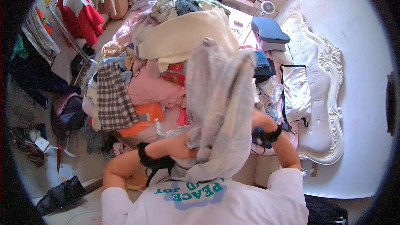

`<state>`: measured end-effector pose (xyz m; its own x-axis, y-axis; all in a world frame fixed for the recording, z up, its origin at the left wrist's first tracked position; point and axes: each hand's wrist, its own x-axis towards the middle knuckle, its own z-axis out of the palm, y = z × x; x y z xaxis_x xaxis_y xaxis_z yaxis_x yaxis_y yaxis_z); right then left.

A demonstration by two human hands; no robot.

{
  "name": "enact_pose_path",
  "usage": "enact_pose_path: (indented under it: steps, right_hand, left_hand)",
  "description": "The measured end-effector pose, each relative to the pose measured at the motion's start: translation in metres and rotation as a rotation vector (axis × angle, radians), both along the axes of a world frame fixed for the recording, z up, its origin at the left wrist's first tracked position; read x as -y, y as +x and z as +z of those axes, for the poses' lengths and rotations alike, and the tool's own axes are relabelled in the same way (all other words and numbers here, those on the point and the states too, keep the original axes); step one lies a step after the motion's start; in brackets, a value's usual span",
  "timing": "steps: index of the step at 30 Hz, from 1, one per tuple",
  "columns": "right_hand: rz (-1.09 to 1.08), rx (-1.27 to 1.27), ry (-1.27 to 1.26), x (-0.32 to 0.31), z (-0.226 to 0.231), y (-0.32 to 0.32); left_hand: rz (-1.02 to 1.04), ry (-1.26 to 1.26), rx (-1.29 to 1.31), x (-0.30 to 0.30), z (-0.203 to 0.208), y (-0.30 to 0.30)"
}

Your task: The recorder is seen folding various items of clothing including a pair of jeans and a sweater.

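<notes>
A pale grey-and-white striped garment (221, 100), perhaps a shirt, hangs bunched in front of me, raised off the bed. My left hand (185, 146) grips its lower left side, fingers mostly hidden in the folds. At its right edge my right hand (261, 119) also holds the cloth, with the fingers behind it. Black fluffy bands circle both wrists. Beyond the garment lies a cream blanket-like piece (179, 37) on a heap of clothes. To the left are a brown checked cloth (114, 96) and a pink piece (152, 87).
A white tufted headboard (318, 116) stands along the right wall, with a blue cushion (271, 29) near its far end. At far left, a rack (68, 27) carries hanging clothes, including a red-and-white jacket (81, 16). An orange bag (146, 114) lies near the bed's front edge.
</notes>
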<state>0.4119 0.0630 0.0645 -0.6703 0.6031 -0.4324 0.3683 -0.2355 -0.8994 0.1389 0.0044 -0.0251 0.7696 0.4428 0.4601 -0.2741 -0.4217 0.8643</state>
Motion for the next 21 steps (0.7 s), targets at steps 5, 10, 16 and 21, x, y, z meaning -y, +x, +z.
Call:
enact_pose_path:
  steps: [5, 10, 16, 21]
  right_hand:
    - [0.123, -0.173, 0.223, 0.057, -0.013, 0.007]
    - [-0.023, -0.012, 0.582, 0.084, -0.032, -0.025]
    - [-0.497, -0.107, 0.453, 0.081, -0.078, -0.024]
    - [-0.747, -0.027, 0.602, 0.010, -0.033, 0.036]
  left_hand:
    - [0.226, -0.009, -0.149, 0.008, 0.014, -0.034]
    - [0.325, -0.939, 0.136, 0.016, 0.024, -0.010]
    - [0.480, -0.393, -0.201, -0.018, 0.076, -0.002]
    - [0.700, -0.411, 0.206, -0.022, 0.076, -0.053]
